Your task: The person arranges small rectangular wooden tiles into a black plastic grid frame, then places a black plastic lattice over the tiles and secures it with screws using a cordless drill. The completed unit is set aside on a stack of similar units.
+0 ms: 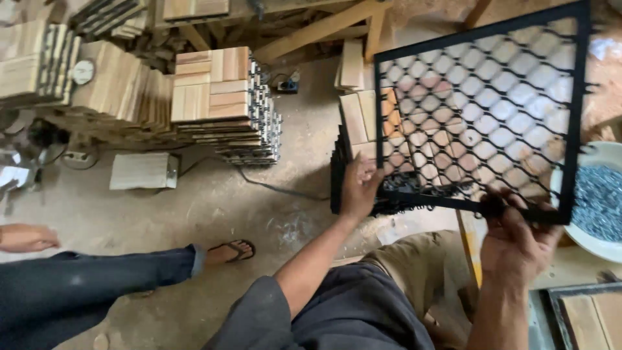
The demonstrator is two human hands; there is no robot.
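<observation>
- Holding the black grid (483, 110) up, my left hand (358, 188) and right hand (515, 243) closed on its lower edge.
- No slats on the grid yet; finished tiles (223, 104) stacked left of it.

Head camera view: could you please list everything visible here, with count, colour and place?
Black plastic lattice grid panel: one, black, held up at right.
Stacked wooden slat tiles: several piles, tan, floor at upper left.
Tiles behind grid: one pile, tan, centre.
White round bowl of grey screws: one, right edge.
Loose wooden tile: one, pale, floor at left.
Black cable: one, across floor.
Another person's sandalled foot: one, lower left.
Left hand: grip on grid's lower left corner.
Right hand: grip on grid's bottom edge.
</observation>
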